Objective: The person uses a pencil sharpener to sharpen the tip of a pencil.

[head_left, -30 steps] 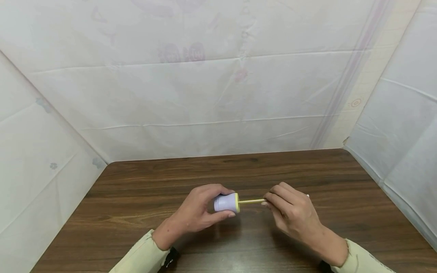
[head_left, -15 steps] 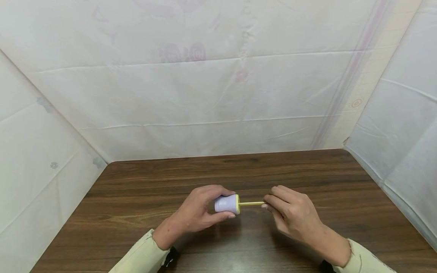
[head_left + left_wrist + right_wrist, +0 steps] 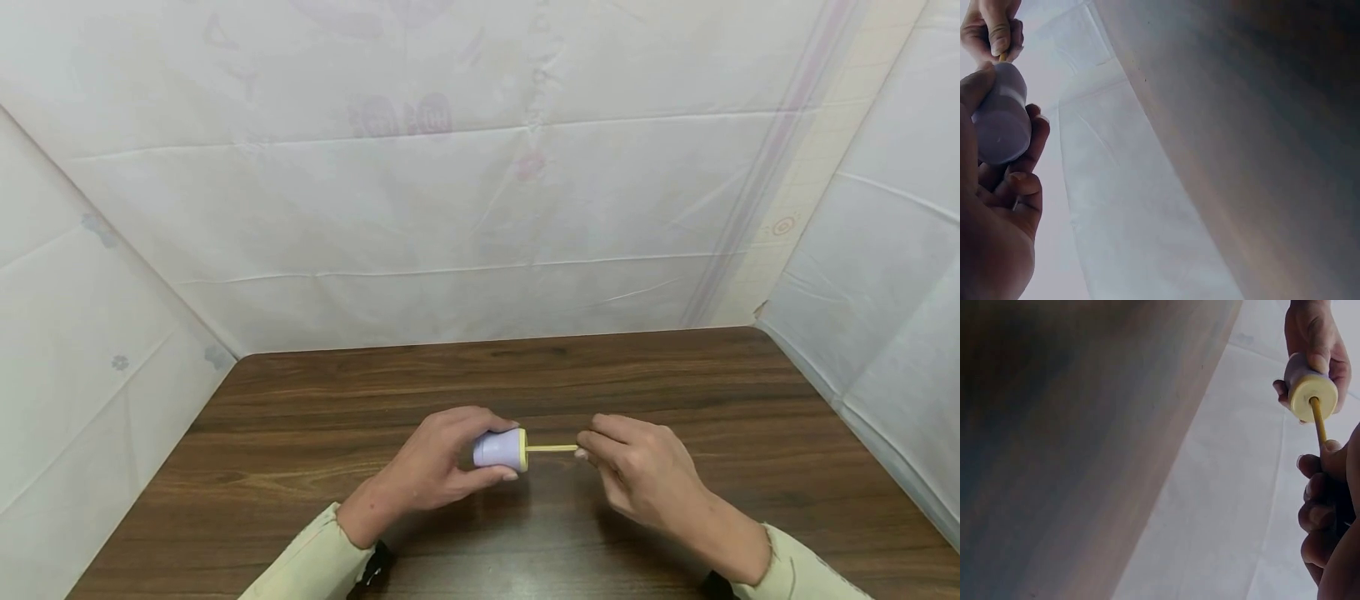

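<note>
A lilac pencil sharpener [image 3: 497, 449] with a yellow front face lies sideways in my left hand [image 3: 431, 462], above the table. Thumb and fingers grip it from opposite sides, and its rounded back shows in the left wrist view. A yellow pencil [image 3: 552, 448] sticks into the hole in the middle of that face, as the right wrist view shows. My right hand [image 3: 645, 467] pinches the pencil between thumb and fingertips, a short way from the sharpener. The pencil's tip is hidden inside the sharpener, and its other end behind the right hand.
Both hands are over a dark brown wooden table [image 3: 337, 392]. White printed sheeting [image 3: 450, 208] hangs behind the table's far edge, and more sheeting stands at the left and right sides.
The right hand has dropped slightly and moved a little toward the sharpener; the pencil now lies more level, with a bit less of it showing. The left hand has barely moved.
</note>
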A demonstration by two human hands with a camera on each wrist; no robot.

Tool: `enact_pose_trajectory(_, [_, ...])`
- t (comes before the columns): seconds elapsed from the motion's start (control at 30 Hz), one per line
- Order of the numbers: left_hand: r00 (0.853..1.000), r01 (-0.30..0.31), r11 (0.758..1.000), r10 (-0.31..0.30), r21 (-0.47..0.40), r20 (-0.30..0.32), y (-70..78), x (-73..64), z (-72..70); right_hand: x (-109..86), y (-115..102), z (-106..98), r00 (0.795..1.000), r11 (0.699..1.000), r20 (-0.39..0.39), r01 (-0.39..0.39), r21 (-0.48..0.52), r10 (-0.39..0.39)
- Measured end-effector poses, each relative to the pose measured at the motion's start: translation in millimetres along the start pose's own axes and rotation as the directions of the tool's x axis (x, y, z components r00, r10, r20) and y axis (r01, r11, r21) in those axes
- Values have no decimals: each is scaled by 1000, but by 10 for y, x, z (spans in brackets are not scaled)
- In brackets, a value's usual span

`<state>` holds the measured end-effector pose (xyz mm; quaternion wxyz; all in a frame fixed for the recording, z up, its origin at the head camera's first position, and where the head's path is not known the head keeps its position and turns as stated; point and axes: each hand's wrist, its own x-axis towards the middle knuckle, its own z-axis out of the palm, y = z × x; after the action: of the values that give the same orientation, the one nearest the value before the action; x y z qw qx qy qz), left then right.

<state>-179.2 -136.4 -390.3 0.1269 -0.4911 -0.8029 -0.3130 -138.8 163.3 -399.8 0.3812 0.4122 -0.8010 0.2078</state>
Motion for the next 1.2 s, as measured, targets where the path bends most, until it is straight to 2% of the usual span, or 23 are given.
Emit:
enact_pose_trajectory(0.2, [1000,8,1000,-8,23,10,12,0,-1,-20,-10,-14,994,994,72,-90,63,85])
enact_pose_trajectory(0.27, [1000,9,999,-9,38,14,14,0,-1,-23,-23,-25,985,989,114,-135,66,127])
enact_pose_trajectory(0.33, [1000,2,999,-2,49,14,12,2,1,-20,-38,-43,967,976,175,-200,88,183])
enact_pose_trajectory(0.4, [1000,-17,998,16,53,11,7,3,6,-14,-51,-68,935,948,256,-286,141,244])
enact_pose_trajectory(0.43, [1000,-30,998,29,55,8,6,5,8,-9,-55,-84,912,924,305,-337,180,273])
enact_pose_trajectory(0.53, [998,-63,997,63,54,4,0,10,14,9,-61,-131,824,820,450,-498,284,344])
enact_pose_trajectory(0.63, [997,-83,995,82,50,4,-3,12,15,21,-55,-168,740,720,559,-612,328,374])
enact_pose_trajectory(0.7, [996,-89,995,89,44,4,-5,14,16,26,-49,-181,702,677,600,-656,335,383])
enact_pose_trajectory(0.8, [996,-88,995,89,41,0,-6,21,22,26,-40,-184,672,647,624,-688,328,399])
enact_pose_trajectory(0.87, [997,-80,997,80,21,-2,-6,25,25,27,-39,-177,665,645,621,-696,315,414])
enact_pose_trajectory(0.97, [999,-44,998,44,-43,-3,-1,27,27,26,-46,-170,672,659,596,-692,295,439])
enact_pose_trajectory(1.07, [1000,2,993,-2,-120,4,9,24,25,26,-61,-165,696,684,560,-672,286,450])
enact_pose_trajectory(1.2, [999,42,984,-41,-173,11,15,20,21,25,-79,-144,735,729,500,-632,263,457])
